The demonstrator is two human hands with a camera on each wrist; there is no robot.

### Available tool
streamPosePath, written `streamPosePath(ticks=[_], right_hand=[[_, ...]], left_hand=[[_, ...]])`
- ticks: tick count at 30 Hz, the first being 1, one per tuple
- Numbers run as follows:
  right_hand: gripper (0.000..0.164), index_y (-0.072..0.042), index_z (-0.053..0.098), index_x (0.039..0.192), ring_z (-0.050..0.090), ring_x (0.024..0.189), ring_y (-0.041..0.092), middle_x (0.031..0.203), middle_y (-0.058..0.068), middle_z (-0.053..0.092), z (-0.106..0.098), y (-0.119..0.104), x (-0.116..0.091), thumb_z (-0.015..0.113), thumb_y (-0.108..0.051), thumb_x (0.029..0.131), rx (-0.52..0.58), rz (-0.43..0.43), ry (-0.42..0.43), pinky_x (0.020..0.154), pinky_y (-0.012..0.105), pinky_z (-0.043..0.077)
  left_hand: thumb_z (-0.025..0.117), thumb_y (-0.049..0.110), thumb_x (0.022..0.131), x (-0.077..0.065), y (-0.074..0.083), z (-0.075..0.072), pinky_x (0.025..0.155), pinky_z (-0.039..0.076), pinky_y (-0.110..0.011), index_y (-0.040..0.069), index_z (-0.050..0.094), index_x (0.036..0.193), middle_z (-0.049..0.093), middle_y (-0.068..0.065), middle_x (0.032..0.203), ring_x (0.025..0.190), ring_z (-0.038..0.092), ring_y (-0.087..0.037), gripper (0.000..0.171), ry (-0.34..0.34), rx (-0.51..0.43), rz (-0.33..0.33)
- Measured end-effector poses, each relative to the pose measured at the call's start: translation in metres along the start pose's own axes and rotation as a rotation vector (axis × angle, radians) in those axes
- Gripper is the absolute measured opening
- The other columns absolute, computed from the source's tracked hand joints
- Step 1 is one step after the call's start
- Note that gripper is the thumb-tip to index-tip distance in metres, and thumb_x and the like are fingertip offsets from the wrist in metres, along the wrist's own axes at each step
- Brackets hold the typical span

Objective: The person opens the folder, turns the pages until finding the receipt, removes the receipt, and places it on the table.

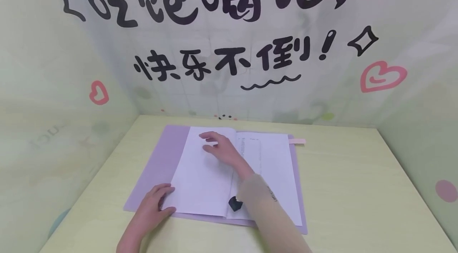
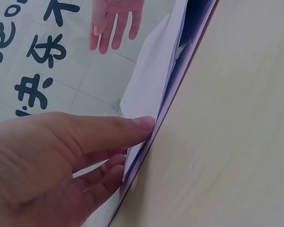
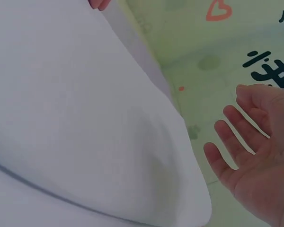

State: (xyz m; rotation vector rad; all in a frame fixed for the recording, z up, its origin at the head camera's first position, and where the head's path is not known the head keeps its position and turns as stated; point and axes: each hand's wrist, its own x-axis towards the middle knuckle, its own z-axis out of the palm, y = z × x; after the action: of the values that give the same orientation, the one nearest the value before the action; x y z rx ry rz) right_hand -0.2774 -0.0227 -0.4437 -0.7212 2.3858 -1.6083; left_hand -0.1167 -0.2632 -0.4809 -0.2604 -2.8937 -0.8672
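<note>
An open book (image 1: 204,173) in a purple cover (image 1: 157,169) lies on the table. Its left page is blank white; some faint print shows on the right page (image 1: 279,173). At the lower left corner of the left page, my left hand (image 1: 152,207) rests with thumb and fingertips on the page edge. The left wrist view shows that thumb (image 2: 144,125) against the edge of the paper and cover. My right hand (image 1: 220,147) is over the upper part of the left page, fingers loosely bent and holding nothing. Part of the right page is hidden by my right forearm.
A pink tab (image 1: 297,141) sticks out at the book's right edge. Beside the right sleeve (image 1: 268,209) is a small dark object (image 1: 235,204). Pale printed sheets with black characters stand around the light wooden table (image 1: 358,189).
</note>
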Motion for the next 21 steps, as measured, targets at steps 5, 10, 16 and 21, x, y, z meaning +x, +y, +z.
streamPosePath(ticks=[5, 10, 16, 21], right_hand=[[0.04, -0.019, 0.056, 0.137, 0.053, 0.133, 0.02, 0.142, -0.001, 0.058, -0.019, -0.002, -0.012, 0.061, -0.016, 0.097, 0.034, 0.021, 0.07, 0.111, 0.04, 0.047], [0.041, -0.024, 0.056, 0.136, 0.053, 0.133, 0.018, 0.141, -0.004, 0.058, -0.035, 0.002, -0.028, 0.063, -0.018, 0.096, 0.018, 0.053, 0.149, 0.111, 0.04, 0.047], [0.039, -0.023, 0.058, 0.134, 0.055, 0.13, 0.021, 0.138, -0.002, 0.06, -0.06, 0.011, -0.049, 0.064, -0.017, 0.096, 0.016, 0.073, 0.261, 0.109, 0.042, 0.049], [0.037, -0.015, 0.059, 0.132, 0.057, 0.127, 0.029, 0.136, 0.006, 0.062, -0.083, 0.022, -0.067, 0.063, -0.012, 0.095, 0.044, 0.051, 0.369, 0.107, 0.045, 0.05]], left_hand=[[0.082, 0.01, 0.074, 0.0, 0.0, 0.0, 0.103, 0.043, -0.063, -0.002, 0.064, 0.121, 0.058, -0.023, 0.133, 0.122, 0.053, -0.048, 0.052, -0.006, -0.011, -0.012], [0.082, 0.011, 0.074, 0.0, 0.0, 0.0, 0.104, 0.042, -0.063, -0.001, 0.063, 0.122, 0.057, -0.022, 0.134, 0.124, 0.052, -0.048, 0.053, -0.024, -0.009, -0.027], [0.082, 0.012, 0.075, 0.001, 0.001, -0.001, 0.104, 0.042, -0.063, -0.001, 0.063, 0.122, 0.057, -0.021, 0.135, 0.125, 0.051, -0.047, 0.053, -0.04, -0.008, -0.041], [0.082, 0.011, 0.075, 0.0, 0.0, -0.002, 0.104, 0.043, -0.062, -0.001, 0.064, 0.122, 0.058, -0.02, 0.134, 0.124, 0.052, -0.046, 0.052, -0.034, -0.008, -0.037]])
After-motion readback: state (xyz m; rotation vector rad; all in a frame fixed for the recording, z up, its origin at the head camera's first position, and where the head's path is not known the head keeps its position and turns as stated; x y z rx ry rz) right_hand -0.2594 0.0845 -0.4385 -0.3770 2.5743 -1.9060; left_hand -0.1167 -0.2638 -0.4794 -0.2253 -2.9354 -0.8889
